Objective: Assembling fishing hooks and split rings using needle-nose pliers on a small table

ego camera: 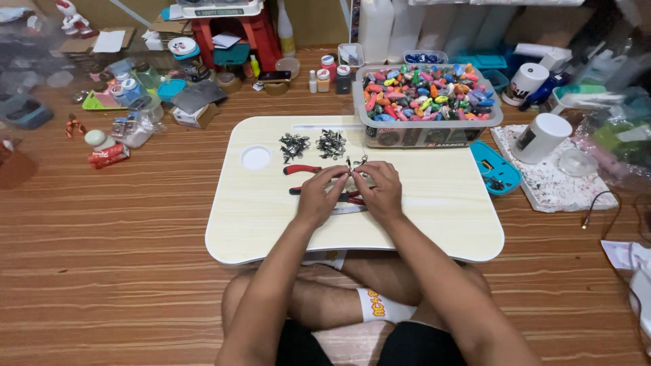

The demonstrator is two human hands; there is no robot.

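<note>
Wooden floor [102, 224] spreads all around, cluttered at 10 to 2 o'clock with bottles, tubs and white jugs. On it sits a pale lap tabletop [434, 217], and at its 1 o'clock corner stands a clear bin of coloured lures [426, 95]. At 12 o'clock lie two heaps of small metal hooks [313, 144]. Red-handled pliers [302, 169] lie at 10 o'clock of the hands, and a second red-handled tool [349, 198] rests under them.

Both hands meet at the tabletop's centre. The left hand [319, 196] and right hand [381, 193] have their fingers [342, 174] pinched nearly closed around a tiny dark metal piece [355, 163], held between them just above the surface; how tight the grip is I cannot tell.

As I judge it, the small piece could slip and spring away into the floor clutter, since so little of it is gripped, and a sharp point could prick a fingertip.
</note>
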